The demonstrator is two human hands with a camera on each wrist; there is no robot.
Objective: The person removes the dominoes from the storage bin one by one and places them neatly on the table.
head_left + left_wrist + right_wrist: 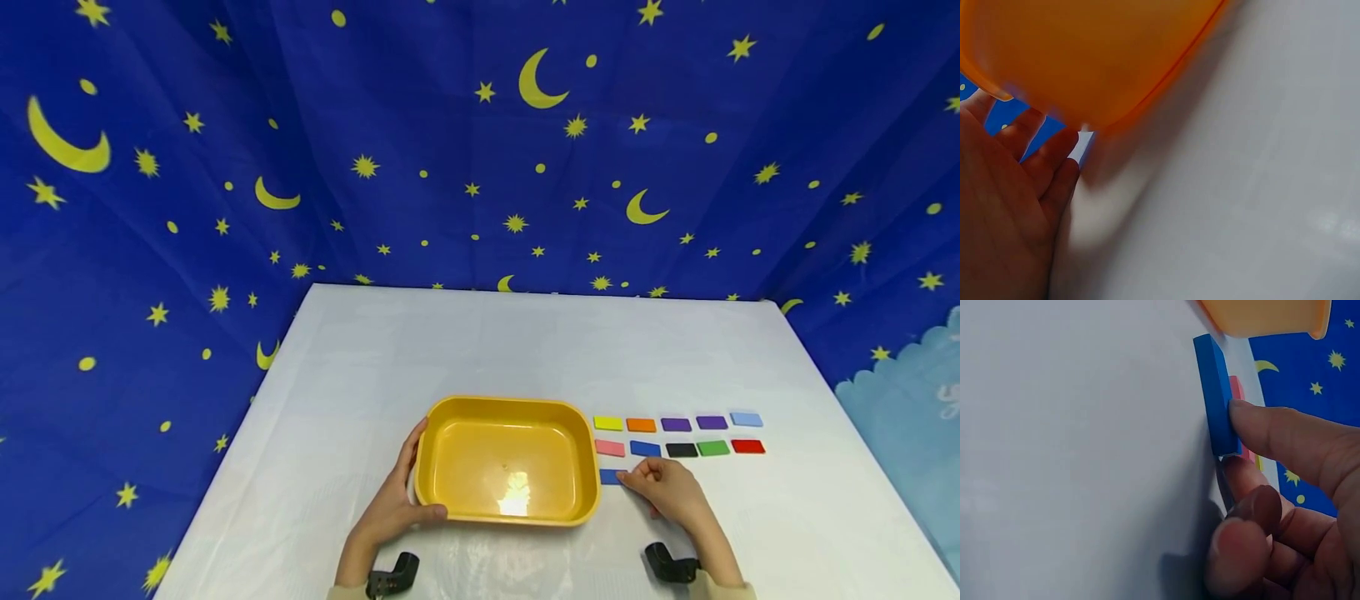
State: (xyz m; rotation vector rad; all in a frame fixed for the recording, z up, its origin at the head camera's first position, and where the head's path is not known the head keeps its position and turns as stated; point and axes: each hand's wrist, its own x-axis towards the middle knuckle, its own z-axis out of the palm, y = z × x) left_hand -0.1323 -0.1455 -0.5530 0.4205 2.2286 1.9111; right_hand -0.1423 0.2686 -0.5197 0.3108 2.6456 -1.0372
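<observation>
A yellow plastic basin (506,402) stands on the white table. My left hand (401,496) holds its left end, the thumb at the front corner and the fingers along the outer wall; the left wrist view shows those fingers against the basin's side. To the right of the basin, my right hand (667,492) pinches the right end of a blue domino block (1213,394), with its other fingers curled. Just behind this block are a pink domino block (611,448) and another blue domino block (645,448).
Two rows of coloured domino blocks lie right of the basin, among them yellow (608,423), orange (641,425), black (682,450), green (713,448) and red (748,447) ones. A blue curtain (450,150) with moons and stars hangs behind the table (450,342).
</observation>
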